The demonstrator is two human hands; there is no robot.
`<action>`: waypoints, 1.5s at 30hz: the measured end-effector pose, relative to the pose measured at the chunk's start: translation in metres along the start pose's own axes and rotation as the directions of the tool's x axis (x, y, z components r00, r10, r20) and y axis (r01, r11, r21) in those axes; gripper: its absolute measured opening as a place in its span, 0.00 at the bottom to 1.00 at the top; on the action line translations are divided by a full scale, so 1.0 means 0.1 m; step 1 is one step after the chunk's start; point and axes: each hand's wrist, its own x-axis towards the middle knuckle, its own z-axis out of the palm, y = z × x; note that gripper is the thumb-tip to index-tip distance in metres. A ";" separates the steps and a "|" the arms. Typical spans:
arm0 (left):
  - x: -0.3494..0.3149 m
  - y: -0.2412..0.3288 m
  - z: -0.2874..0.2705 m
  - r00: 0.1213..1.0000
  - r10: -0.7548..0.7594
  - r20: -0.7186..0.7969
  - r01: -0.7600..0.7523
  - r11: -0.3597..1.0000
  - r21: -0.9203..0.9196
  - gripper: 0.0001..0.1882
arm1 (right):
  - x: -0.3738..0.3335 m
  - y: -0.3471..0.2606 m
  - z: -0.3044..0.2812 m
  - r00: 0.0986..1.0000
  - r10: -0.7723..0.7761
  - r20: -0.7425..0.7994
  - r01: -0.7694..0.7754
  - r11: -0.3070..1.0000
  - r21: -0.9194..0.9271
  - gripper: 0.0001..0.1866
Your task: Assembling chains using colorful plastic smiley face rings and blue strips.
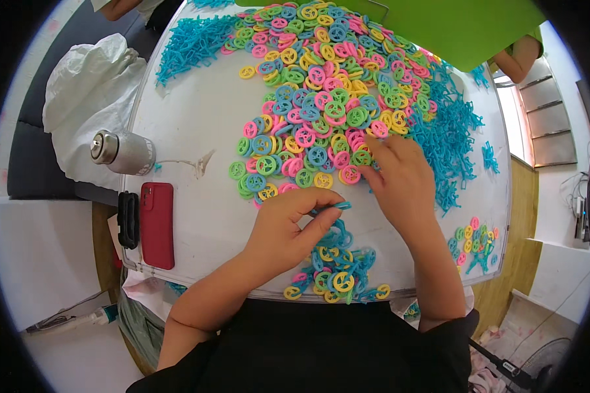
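My left hand (285, 226) is closed, thumb and forefinger pinching a small blue plastic piece (340, 205) above the near part of the white table. My right hand (402, 180) reaches into the near right edge of a big pile of small plastic wheels (305, 137) in pink, green, yellow and blue. Its thumb and fingers are apart, around a green wheel (360, 157). Below my left hand, at the table's near edge, lies a heap of blue pieces with wheels (343, 281) among them.
Loose blue plastic pieces (449, 144) are heaped right of the wheels, with another blue heap (193, 46) at far left. A small group of wheels (473, 239) lies near right. At left stand a metal flask (128, 152) and a red phone (157, 226). A green board (452, 29) overhangs the far side.
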 end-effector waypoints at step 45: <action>-0.10 -0.09 0.02 0.990 0.124 -0.073 -0.136 0.974 -0.184 0.08 | -0.53 -0.43 -0.17 0.941 0.204 0.272 -0.336 0.448 0.828 0.20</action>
